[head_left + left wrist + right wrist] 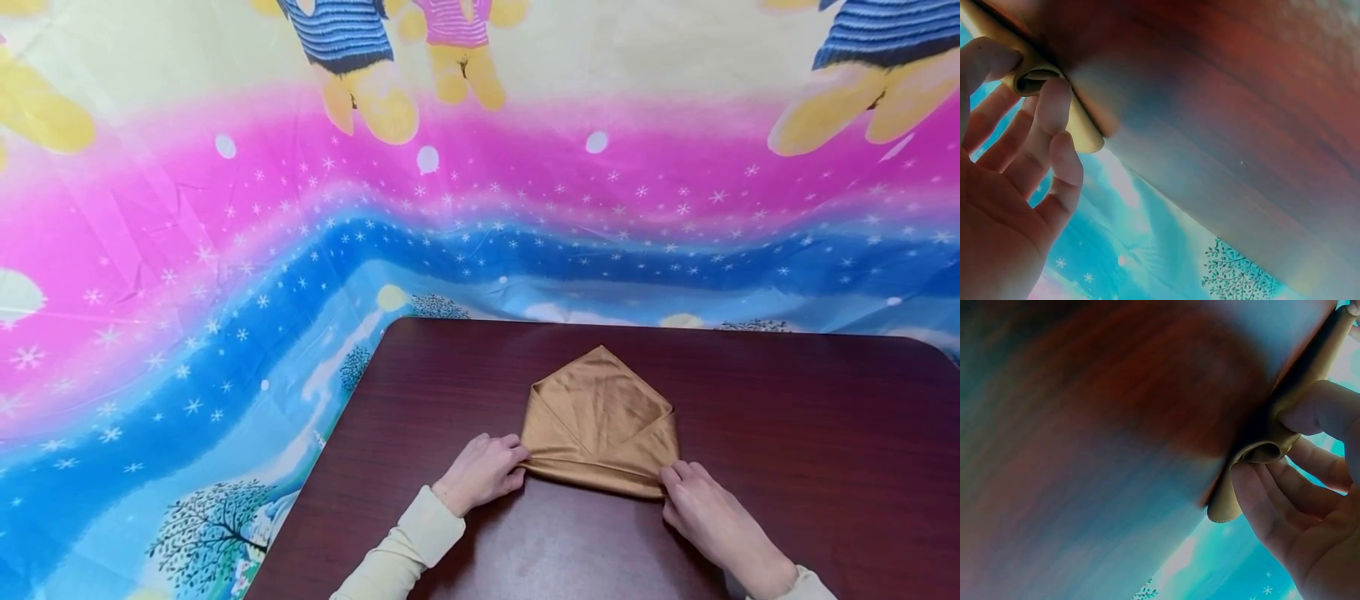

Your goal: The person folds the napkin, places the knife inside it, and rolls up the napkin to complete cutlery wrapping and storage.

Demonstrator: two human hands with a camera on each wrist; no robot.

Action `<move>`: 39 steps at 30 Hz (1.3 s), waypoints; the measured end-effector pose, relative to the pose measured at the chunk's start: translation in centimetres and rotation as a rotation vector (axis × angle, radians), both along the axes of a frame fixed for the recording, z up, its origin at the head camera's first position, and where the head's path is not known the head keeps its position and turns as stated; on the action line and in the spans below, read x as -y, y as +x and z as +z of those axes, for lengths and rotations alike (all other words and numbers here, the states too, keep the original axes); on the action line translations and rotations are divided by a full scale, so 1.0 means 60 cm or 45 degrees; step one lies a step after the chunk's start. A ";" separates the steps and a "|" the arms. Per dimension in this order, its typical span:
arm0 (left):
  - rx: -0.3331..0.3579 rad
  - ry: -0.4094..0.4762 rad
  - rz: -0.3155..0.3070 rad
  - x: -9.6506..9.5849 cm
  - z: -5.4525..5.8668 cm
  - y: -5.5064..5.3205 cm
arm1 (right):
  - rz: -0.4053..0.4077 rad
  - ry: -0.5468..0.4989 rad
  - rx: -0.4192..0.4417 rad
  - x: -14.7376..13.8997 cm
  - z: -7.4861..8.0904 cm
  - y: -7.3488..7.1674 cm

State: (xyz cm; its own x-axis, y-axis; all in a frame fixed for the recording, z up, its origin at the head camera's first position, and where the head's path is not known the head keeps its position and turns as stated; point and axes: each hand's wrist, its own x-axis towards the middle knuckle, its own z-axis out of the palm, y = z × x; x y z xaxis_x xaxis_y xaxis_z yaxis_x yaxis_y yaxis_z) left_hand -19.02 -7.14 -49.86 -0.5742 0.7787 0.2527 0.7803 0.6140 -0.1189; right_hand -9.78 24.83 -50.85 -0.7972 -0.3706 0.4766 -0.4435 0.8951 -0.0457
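A golden-brown satiny cloth (600,417) lies folded on the table, its far end a point and its near edge rolled into a thick band. At the band's left end my left hand (483,473) pinches the roll between thumb and fingers. My right hand (708,517) grips the opposite end the same way. In the left wrist view the rolled cloth (1085,128) shows a hollow end beside the fingertips. The right wrist view also shows an open curl in the cloth roll (1225,503), with the thumb on one side and fingers on the other.
The dark reddish-brown table (810,417) has rounded far corners and a glossy patch near the front. Behind it and along its left side hangs a pink, blue and cream printed sheet (480,183) with snowflakes, trees and cartoon figures.
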 end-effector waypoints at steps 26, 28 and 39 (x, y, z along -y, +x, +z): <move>0.360 0.124 0.080 0.012 -0.002 -0.005 | -0.126 0.043 0.064 -0.002 0.004 0.010; 0.415 0.146 0.095 0.011 -0.002 -0.007 | -0.129 0.035 0.072 -0.003 0.004 0.009; 0.508 0.174 0.112 0.007 0.002 -0.008 | -0.205 -0.003 0.135 0.004 0.006 0.008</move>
